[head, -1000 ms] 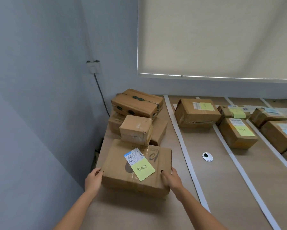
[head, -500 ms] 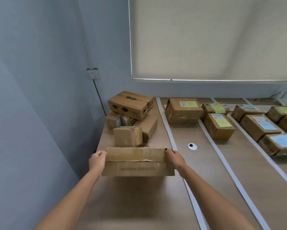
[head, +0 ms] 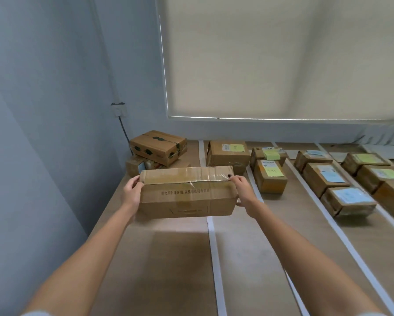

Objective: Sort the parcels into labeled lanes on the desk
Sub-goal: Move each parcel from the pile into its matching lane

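Spanning both hands' fingers, parcel (lifted)

Light brown desk against the wall, split by white tape strips into lanes running near to far, stacked cardboard boxes sat far left, labelled parcels lined the right lanes.

Held parcel hangs over desk, probably before the corner pile.

Bare forearms; dark-painted nails (right hand); pale sleeve edges.
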The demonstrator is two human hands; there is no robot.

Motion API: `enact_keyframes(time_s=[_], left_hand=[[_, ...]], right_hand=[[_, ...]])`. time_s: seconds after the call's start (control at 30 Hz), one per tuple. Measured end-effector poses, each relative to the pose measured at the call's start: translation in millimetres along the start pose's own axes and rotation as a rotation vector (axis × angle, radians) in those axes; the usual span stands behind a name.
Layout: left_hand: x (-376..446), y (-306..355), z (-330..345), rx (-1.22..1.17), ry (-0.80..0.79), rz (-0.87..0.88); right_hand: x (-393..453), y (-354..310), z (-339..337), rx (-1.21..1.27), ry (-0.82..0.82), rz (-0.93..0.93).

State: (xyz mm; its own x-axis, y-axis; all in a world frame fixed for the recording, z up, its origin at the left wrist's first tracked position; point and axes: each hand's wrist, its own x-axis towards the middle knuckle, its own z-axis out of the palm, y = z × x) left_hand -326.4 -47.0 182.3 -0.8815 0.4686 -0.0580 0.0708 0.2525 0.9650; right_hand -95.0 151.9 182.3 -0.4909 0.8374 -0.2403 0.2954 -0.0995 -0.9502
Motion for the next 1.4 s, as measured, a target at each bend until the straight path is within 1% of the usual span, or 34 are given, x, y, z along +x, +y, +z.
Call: enact_keyframes(time_s=[0.13,0.27,0.4,0.57,0.7,0.77,0.8,0.87,0.9,0.93,1.0,1.03,1.07,1.23,1.33,1.4], left_hand=[[-29,21,41,-0.049,-0.001,0.034],[-47,35,70,-0.049,0.018,0.028],[-53,43,89,-0.079,0.043,-0.012],[-62,45,106,-0.034,0.040,-0.048],[-61,48,121,-0.096,-0.118,-0.033],[-61,51,127,-0.069,-0.221,-0.010],[-59,50,129,-0.066,-0.274,-0.035],[-60,47,129,-0.130,-0.373,-0.148],[-60,46,127,-0.192,-0.383,-0.199],[-59,43,125,-0.263,-0.363,-0.245],[-60,37,123,-0.404,-0.289,-0.301],[-60,34,124,-0.450,-0.262,-0.303],[-60,31,124,-0.467,-0.242,-0.293],[-59,33,130,-0.518,-0.197,-0.246],[-56,40,129,-0.555,-0.145,-0.204],[-52,43,130,-0.543,-0.138,-0.155]], right_hand=[[-3,0,-53,0.015,-0.010,-0.034],[-6,4,-91,-0.005,-0.023,-0.080],[-5,9,-120,0.004,0.022,-0.130],[0,8,-140,0.146,0.118,-0.113],[-2,13,-147,0.164,0.119,-0.117],[-3,15,-152,0.128,0.119,-0.143],[-4,15,-156,0.109,0.117,-0.154],[-4,16,-166,0.096,0.127,-0.157],[-4,16,-172,0.122,0.144,-0.155],[-4,17,-178,0.200,0.165,-0.136],[-6,19,-188,0.431,0.207,-0.085],[-8,19,-190,0.521,0.225,-0.078],[-9,20,-191,0.559,0.239,-0.079],[-10,16,-185,0.604,0.251,-0.100],[-7,11,-181,0.535,0.250,-0.119],[-5,6,-177,0.460,0.254,-0.136]])
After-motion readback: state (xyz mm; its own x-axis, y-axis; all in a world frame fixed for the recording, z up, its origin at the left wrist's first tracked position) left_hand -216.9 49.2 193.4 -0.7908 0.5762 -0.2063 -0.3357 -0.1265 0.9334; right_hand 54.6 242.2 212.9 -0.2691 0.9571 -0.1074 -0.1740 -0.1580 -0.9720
